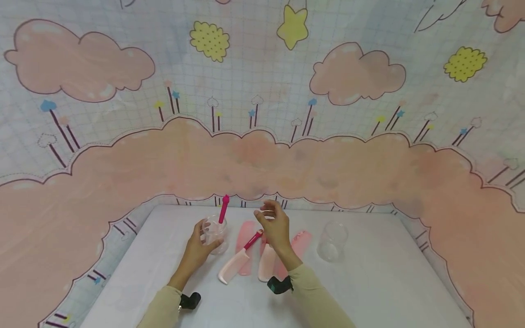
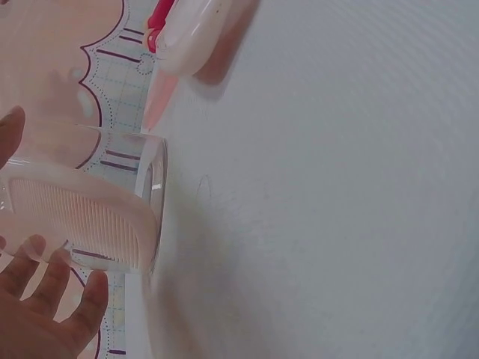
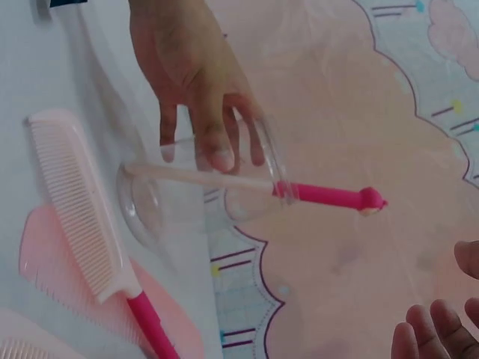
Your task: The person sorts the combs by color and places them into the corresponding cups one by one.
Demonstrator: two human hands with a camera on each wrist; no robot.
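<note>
Left hand (image 1: 198, 247) grasps clear cup (image 1: 215, 234), presumably steadying it around one comb (image 1: 223, 209) (handle uppermost); right hand (image 1: 276, 225), fingers relaxed, holds nothing.

The clear, round cup (image 1: 214, 236) was upright near the far edge of the white table (image 1: 389, 264). Inside leaned a pale pink comb (image 1: 223, 209), toothed part down, its magenta handle rising above the rim.
</note>
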